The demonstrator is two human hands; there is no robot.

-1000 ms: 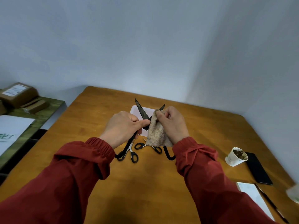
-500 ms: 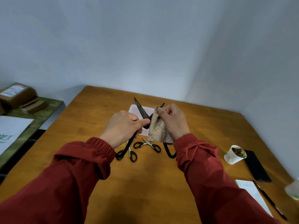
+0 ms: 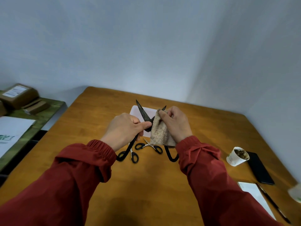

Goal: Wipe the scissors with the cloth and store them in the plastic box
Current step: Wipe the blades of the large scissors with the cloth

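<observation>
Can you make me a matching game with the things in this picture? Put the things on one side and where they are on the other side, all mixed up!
Things:
1. big scissors
2. cloth
3. paper cup
4. plastic box

Where:
a. next to the black phone
b. held in the left hand
c. on the table, behind both hands
d. held in the right hand

Pairs: 1-b, 2-d, 3-a, 4-c
</observation>
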